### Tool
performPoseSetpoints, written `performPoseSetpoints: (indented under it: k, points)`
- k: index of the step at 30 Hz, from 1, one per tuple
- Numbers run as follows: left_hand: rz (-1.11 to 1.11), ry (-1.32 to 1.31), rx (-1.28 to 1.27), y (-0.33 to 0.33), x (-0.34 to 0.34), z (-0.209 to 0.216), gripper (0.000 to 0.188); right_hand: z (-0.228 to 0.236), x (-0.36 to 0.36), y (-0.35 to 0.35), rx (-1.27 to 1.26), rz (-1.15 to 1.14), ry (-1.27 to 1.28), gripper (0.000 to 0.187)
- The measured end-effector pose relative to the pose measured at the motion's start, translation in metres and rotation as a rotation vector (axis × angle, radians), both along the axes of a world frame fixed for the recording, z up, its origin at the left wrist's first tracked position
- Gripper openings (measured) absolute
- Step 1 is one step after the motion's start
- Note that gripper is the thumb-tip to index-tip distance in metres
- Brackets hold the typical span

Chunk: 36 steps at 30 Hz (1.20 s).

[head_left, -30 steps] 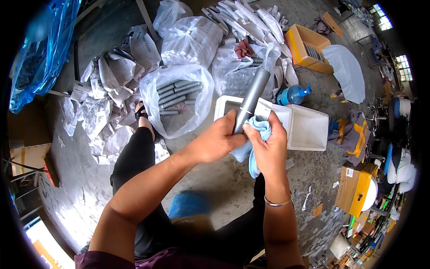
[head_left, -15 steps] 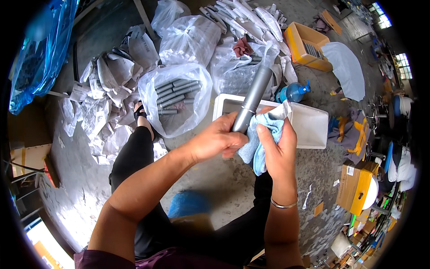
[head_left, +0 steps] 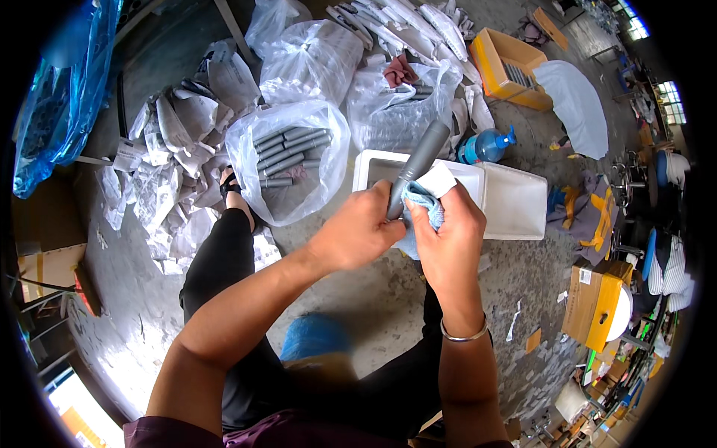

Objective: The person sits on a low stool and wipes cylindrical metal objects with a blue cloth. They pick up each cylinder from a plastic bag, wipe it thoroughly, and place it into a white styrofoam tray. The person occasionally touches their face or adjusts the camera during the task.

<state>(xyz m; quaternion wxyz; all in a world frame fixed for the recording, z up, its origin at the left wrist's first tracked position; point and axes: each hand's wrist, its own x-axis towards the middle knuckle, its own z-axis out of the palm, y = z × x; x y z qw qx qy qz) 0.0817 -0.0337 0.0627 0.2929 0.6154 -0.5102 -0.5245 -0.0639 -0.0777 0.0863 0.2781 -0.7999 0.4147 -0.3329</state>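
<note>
A smooth dark-grey metal tube (head_left: 424, 155) slants up and away to the right, its lower end in the closed fingers of my left hand (head_left: 360, 228). My right hand (head_left: 454, 237) pinches a light-blue cloth (head_left: 421, 200) against the tube's side, just above the left hand. A small white piece (head_left: 438, 179), perhaps paper or cloth, sticks out of the same right-hand fingers. Beneath the tube stands a white plastic tray (head_left: 515, 200), its left part partly hidden by my hands.
An opened clear plastic bag (head_left: 328, 187) holds several grey tubes (head_left: 284, 160). Crumpled paper wrappings (head_left: 168, 179) lie at its left. Behind are tied bags (head_left: 310, 63), paper-wrapped bundles (head_left: 407, 26) and a yellow box (head_left: 497, 63). A blue bottle (head_left: 485, 146) stands behind the tray.
My right hand has moved up and left with the cloth, closer to the left hand. The tube leans lower to the right, and the white piece shows more.
</note>
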Motion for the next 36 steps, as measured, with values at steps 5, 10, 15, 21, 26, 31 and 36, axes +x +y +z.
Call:
performPoseSetpoints:
  k: [5,10,15,21,26,31,36]
  points:
    - [0.023,0.001,-0.032,0.003,0.002,-0.005,0.030,-0.005,0.004,-0.001,-0.027,0.015,-0.017,0.028]
    - [0.047,0.098,0.017,0.004,0.005,-0.005,0.031,-0.006,0.007,0.000,-0.028,0.008,0.017,0.029]
    - [0.031,0.040,0.070,0.003,0.006,0.001,0.033,-0.013,0.007,-0.004,-0.013,-0.021,0.017,0.029]
    - [0.082,0.078,-0.054,0.008,0.005,-0.019,0.034,-0.009,0.008,0.001,0.013,0.007,0.000,0.029]
    - [0.061,0.052,-0.006,0.005,0.005,-0.012,0.032,-0.008,0.007,0.003,0.006,-0.014,0.070,0.028]
    - [0.071,0.021,-0.021,0.003,0.002,0.000,0.027,-0.007,0.009,-0.008,0.028,-0.062,-0.001,0.024]
    - [0.086,0.080,-0.006,0.004,0.003,-0.012,0.030,-0.013,0.005,-0.002,0.038,-0.035,0.005,0.023]
